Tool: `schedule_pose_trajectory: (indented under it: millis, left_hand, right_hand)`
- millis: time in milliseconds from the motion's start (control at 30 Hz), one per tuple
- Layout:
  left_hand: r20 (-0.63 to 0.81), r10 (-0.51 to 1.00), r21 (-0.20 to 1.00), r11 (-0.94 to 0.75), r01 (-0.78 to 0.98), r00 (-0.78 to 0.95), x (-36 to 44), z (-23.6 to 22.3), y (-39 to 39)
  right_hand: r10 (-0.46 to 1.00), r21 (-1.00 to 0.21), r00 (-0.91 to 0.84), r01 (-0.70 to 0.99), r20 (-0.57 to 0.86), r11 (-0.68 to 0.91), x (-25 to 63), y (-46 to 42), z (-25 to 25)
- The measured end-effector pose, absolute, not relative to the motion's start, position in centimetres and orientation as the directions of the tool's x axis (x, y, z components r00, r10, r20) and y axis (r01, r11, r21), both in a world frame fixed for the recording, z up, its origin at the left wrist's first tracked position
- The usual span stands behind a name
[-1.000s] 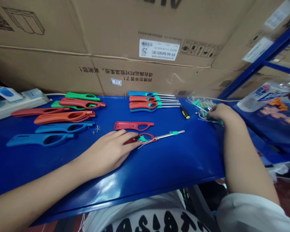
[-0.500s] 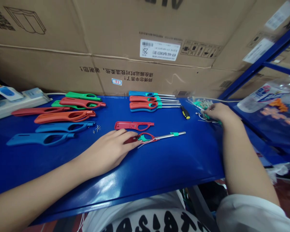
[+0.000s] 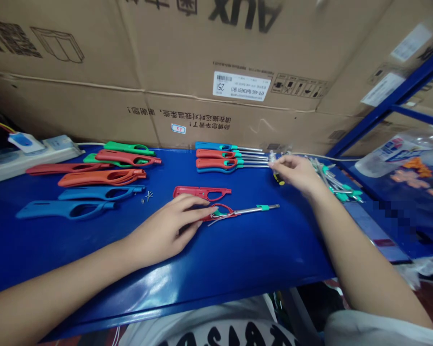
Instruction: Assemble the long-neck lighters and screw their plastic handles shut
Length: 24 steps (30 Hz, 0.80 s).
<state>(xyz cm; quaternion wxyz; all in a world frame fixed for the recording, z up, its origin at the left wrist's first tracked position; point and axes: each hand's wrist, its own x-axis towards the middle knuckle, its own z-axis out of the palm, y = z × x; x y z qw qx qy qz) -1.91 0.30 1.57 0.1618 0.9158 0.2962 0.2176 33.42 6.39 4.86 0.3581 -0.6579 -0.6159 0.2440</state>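
My left hand [image 3: 173,223] is closed over the handle of an opened red gas lighter [image 3: 226,208], holding it against the table. A green trigger, thin wires and a metal tube show beyond my fingertips. Just behind it lies a loose red casing half [image 3: 202,192]. My right hand [image 3: 294,172] is raised with thumb and fingertips pinched on a small translucent piece [image 3: 272,156], too blurred to name. Below that hand, a black and yellow screwdriver [image 3: 279,179] is partly hidden. To its right is a pile of metal lighter tubes [image 3: 334,180] with green parts.
Several closed-up lighters [image 3: 216,164] lie in a row at the back. Red, green, orange and blue casings [image 3: 101,178] spread on the left, with small screws [image 3: 148,196] beside them. A power strip [image 3: 32,156], cardboard boxes [image 3: 187,57] and a blue frame bar [image 3: 368,103] border the table.
My right hand has left the pile at the right and moved left, now with the translucent piece in its fingertips. My left hand stays on the lighter. The view has tilted up slightly.
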Motion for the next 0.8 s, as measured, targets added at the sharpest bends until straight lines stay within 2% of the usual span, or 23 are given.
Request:
schedule_pose_trajectory:
  millis: [67, 167, 367, 567, 800]
  left_hand:
    - [0.336, 0.681, 0.545, -0.704, 0.455, 0.651, -1.5, 1.5, 0.1]
    - [0.346, 0.784, 0.701, -0.581, 0.413, 0.516, -0.9, 1.5, -0.1]
    - [0.226, 0.884, 0.909, -0.342, 0.237, 0.41, 0.0, 1.6, -0.2]
    - [0.032, 0.909, 0.989, -0.089, 0.12, 0.416, 0.5, 1.8, -0.3]
    - [0.005, 0.895, 0.999, -0.023, 0.035, 0.447, 0.5, 1.8, -0.1]
  right_hand:
    - [1.0, -0.891, 0.007, 0.454, 0.012, 0.008, 30.0, 5.3, 4.2]
    - [0.982, -0.947, -0.19, 0.317, -0.017, 0.045, 25.8, 3.5, 3.2]
    - [0.909, -0.928, -0.417, 0.338, 0.002, 0.157, 22.9, 1.4, 1.7]
    - [0.855, -0.914, -0.514, 0.311, 0.069, 0.26, 22.4, 1.1, 1.6]
    - [0.811, -0.851, -0.547, 0.308, 0.208, 0.425, 22.4, 1.1, 1.7]
